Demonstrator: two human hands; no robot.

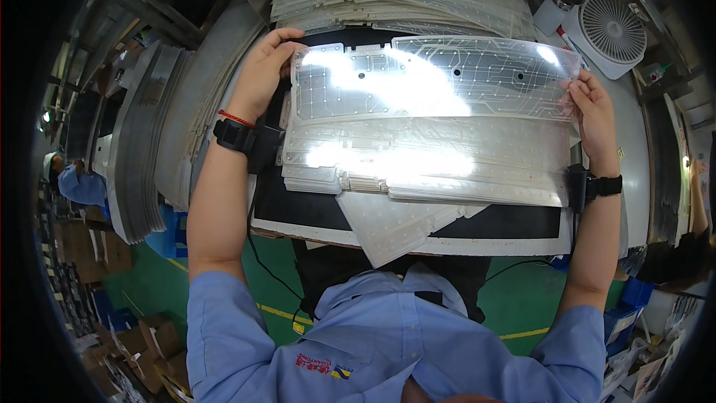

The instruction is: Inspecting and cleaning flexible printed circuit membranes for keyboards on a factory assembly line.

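A clear keyboard membrane sheet [496, 93] with printed circuit lines and a few dark dots is held up between my hands, glare washing over its middle. My left hand [261, 75] pinches its upper left corner, thumb and fingers together. At the opposite end, my right hand [594, 108] grips the right edge. Just below the sheet lies a stack of similar membrane sheets [507, 160] on a black mat [514, 220]. One sheet [395, 227] sticks out slantwise from under the stack, past the table's front edge.
More stacked clear sheets [403, 0] fill the back of the table. A white fan [613, 27] stands at the back right. Tall piles of thin sheets [186, 119] line the left side. Cables hang from both wristbands. Another person [80, 183] is at far left.
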